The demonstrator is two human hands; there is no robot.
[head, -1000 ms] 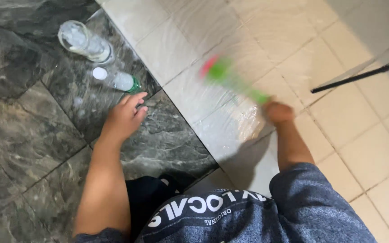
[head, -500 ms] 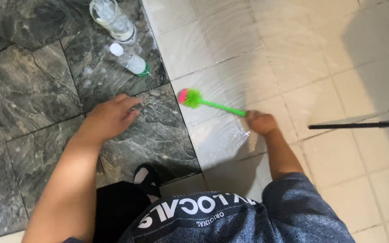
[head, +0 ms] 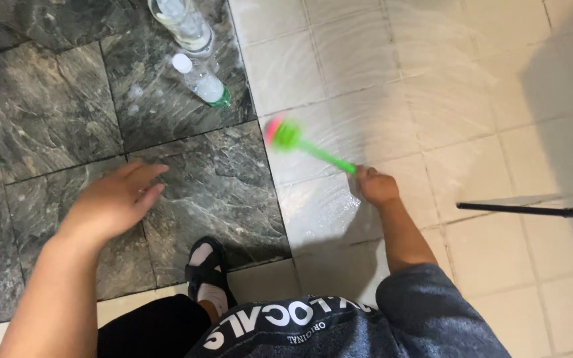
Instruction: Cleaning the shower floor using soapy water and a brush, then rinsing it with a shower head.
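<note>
My right hand (head: 376,187) grips the green handle of a scrub brush (head: 291,136) with a green and pink head. The brush head rests on the wet white tiled floor (head: 432,86), blurred by motion. My left hand (head: 117,199) hovers with fingers apart over the dark marble tiles (head: 48,113), holding nothing. Beyond it lie a small clear bottle with a white cap (head: 200,81) and a larger clear plastic container (head: 180,20).
A thin black rod (head: 532,211) reaches in from the right edge above the white tiles. My foot in a black sandal and white sock (head: 207,268) stands on the marble near the seam between the two floors.
The brush swept left and back along the wet white tiles. My left hand lifted away from the bottle area toward me, and the view shifted so the bottles sit higher in frame.
</note>
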